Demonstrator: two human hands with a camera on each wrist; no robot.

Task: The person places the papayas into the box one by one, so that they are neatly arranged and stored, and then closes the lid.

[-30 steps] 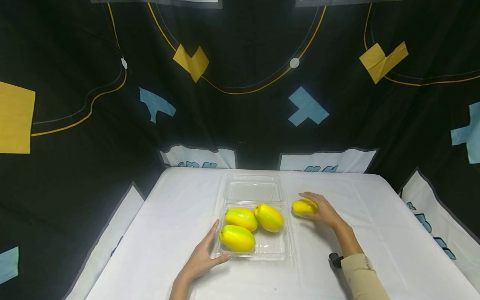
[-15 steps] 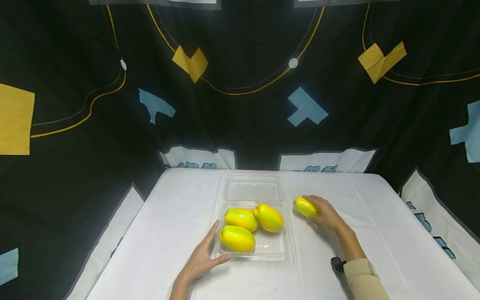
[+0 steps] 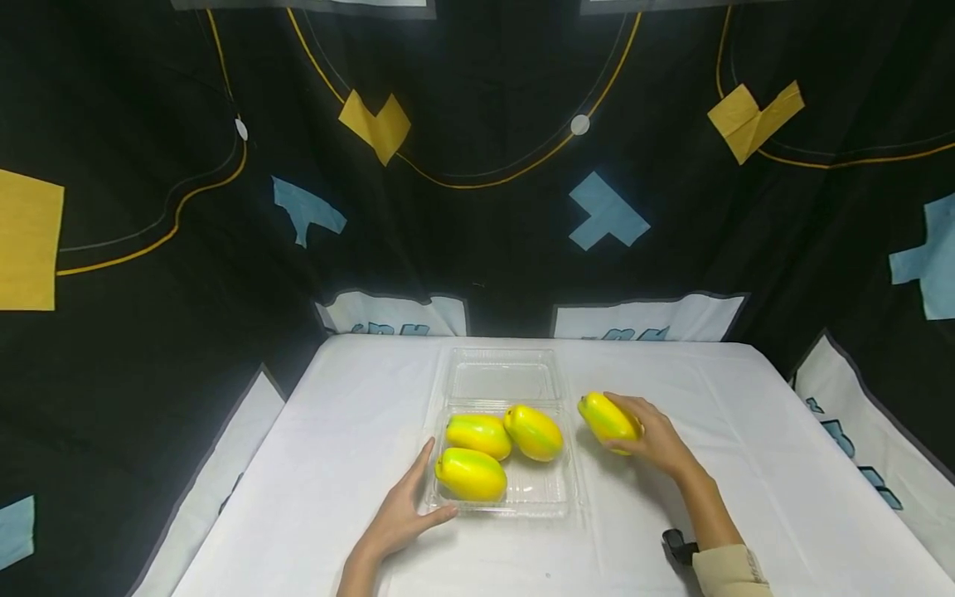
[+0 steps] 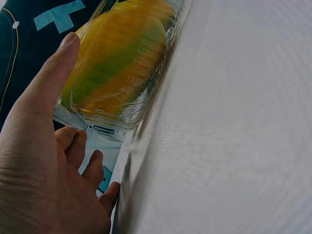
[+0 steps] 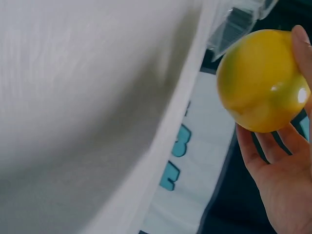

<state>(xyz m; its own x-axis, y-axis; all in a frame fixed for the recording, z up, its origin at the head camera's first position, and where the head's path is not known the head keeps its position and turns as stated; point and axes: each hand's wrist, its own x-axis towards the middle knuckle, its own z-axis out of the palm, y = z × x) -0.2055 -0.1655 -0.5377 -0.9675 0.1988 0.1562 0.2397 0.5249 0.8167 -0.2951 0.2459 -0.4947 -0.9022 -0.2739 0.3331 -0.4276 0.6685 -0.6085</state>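
My right hand (image 3: 656, 435) grips a smooth yellow-green fruit (image 3: 606, 417), elongated like a mango or papaya, to the right of a clear plastic clamshell box (image 3: 539, 496). In the right wrist view, the thumb and fingers lie around this fruit (image 5: 261, 80), which looks raised off the cloth. My left hand (image 3: 403, 514) has its thumb and fingers spread at the box's near left corner. Three similar fruits lie in the box: one at the near left (image 3: 472, 475), one behind it (image 3: 479, 436) and one at the right (image 3: 534, 433). Contact between left hand and box is unclear.
The box's clear lid (image 3: 503, 376) lies folded back on the far side. A white cloth (image 3: 358, 398) covers the table. Black fabric (image 3: 477, 249) with yellow and blue patches hangs behind. A black band (image 3: 677, 547) sits on the right wrist.
My right hand has shifted its grip on the fruit, which now tilts and appears lifted. The hand moved slightly towards me. The left hand and the boxed fruits stay put.
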